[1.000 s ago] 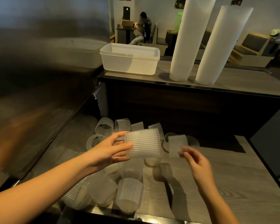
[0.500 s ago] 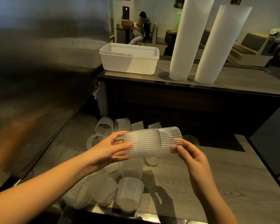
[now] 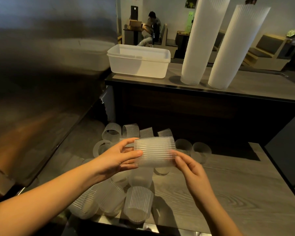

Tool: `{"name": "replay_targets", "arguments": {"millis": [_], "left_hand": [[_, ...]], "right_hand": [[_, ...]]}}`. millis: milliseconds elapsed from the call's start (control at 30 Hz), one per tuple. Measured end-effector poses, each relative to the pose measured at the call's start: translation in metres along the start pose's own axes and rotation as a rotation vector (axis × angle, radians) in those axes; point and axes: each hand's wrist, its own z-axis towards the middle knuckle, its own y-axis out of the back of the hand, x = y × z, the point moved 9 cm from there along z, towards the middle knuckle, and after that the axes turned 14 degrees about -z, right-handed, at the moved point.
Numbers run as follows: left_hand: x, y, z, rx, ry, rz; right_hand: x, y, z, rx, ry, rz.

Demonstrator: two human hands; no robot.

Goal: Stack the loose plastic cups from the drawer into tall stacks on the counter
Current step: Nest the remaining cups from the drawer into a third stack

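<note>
- Half a second ago the cup in the right hand [image 3: 192,169] stood only partway inside the one held by the left hand [image 3: 119,159]; it is now pushed home, so the nested cups [image 3: 155,154] read as one short ribbed bundle lying on its side.
- The left hand wraps the bundle's 9 o'clock end, thumb across the front and fingers curled behind.
- The right hand is at the 3 o'clock end, thumb on the near face and fingertips showing through the plastic behind, pinching that end.
- The bundle hangs above the drawer [image 3: 228,184], right over the loose cups [image 3: 138,203], which spread from 6 o'clock round to 12 o'clock of it.
- On the counter [image 3: 255,86], towards 1 o'clock, two tall stacks [image 3: 201,41] lean side by side, with a white tub [image 3: 138,63] at their 9 o'clock.
- Judgement: one more cup is joined, but many lie loose, so the task looks far from done. The right hand is likely free to fetch another cup; the bundle seems too short yet to carry up to the counter.
</note>
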Motion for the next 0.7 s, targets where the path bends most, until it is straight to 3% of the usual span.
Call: {"name": "replay_targets", "arguments": {"millis": [133, 333, 467, 567, 700], "left_hand": [[-0.002, 0.002, 0.002, -0.008, -0.019, -0.049], [-0.004, 0.006, 0.003, -0.035, -0.062, -0.037], [-0.005, 0.008, 0.004, -0.045, -0.068, -0.050], [-0.005, 0.008, 0.005, -0.031, -0.066, -0.043], [-0.008, 0.006, 0.006, 0.000, -0.077, -0.056]], "right_hand": [[-0.023, 0.016, 0.017, -0.122, 0.032, -0.049], [-0.088, -0.021, 0.046, 0.120, 0.135, -0.821], [-0.102, -0.032, 0.051, 0.153, 0.298, -1.099], [-0.104, -0.032, 0.050, 0.098, 0.390, -1.231], [-0.107, -0.027, 0.044, 0.067, 0.380, -1.246]]}}
